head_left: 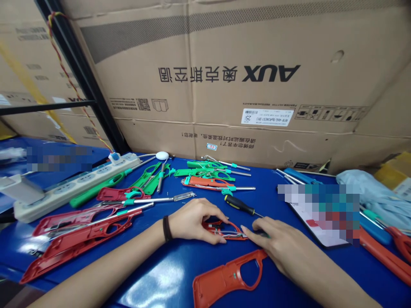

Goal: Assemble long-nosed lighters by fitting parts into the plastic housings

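Observation:
My left hand (201, 218) grips an opened orange-red lighter half (236, 238), thumb on its near edge and fingers over the far side. Wires and small inner parts lie in the shell. My right hand (279, 239) is closed at the lighter's right end, thumb and forefinger on the inner parts there; a bit of dark green shows under its fingers. Just beyond lies a black and yellow screwdriver (239, 204), its shaft running toward my right hand. Nearer to me, below the hands, lies a loose orange cover half (221, 280) with its inner face up.
Opened red lighters (80, 235) spread at left, with green lighters (205, 172) and an orange one (208, 183) at the back. A power strip (77, 184) stands far left. At right are a phone (317, 218) and more lighters (385, 252). Cardboard boxes (218, 38) wall the back.

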A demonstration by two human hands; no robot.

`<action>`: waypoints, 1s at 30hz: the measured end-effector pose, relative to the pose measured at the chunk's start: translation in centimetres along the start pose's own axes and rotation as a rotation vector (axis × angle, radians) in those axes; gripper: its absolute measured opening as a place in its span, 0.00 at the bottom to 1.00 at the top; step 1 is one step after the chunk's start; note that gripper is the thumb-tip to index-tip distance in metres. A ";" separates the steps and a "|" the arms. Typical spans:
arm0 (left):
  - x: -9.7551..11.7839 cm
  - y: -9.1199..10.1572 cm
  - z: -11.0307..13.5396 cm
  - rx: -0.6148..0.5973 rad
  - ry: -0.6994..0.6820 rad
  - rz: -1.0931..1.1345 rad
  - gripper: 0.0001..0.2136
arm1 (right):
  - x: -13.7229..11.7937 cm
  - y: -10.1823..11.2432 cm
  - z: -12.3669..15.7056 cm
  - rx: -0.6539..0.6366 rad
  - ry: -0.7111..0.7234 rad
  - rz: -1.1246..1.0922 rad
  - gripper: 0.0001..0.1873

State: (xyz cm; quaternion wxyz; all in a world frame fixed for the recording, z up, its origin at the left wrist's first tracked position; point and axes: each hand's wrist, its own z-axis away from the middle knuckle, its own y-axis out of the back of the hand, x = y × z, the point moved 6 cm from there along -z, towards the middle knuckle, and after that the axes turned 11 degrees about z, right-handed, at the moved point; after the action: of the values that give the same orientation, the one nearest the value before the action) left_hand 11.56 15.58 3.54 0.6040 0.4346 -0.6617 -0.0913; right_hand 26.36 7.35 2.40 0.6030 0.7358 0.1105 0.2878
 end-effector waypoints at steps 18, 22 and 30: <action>0.3 -0.1 0.1 -0.009 -0.083 -0.078 0.19 | -0.1 3.2 -1.3 -0.045 -0.133 -0.086 0.19; 0.8 -0.1 0.2 -0.006 -0.118 -0.137 0.19 | 0.0 5.0 -3.1 0.018 -0.227 -0.310 0.09; 2.2 7.1 1.4 0.397 -0.063 -0.131 0.12 | -1.2 4.0 -5.5 -0.037 -0.233 -0.464 0.08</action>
State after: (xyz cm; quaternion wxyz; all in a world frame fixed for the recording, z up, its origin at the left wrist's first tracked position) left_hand 7.27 17.80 9.33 0.4781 0.5841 -0.6559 -0.0116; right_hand 21.56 10.23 6.45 0.6751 0.7076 0.2009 0.0569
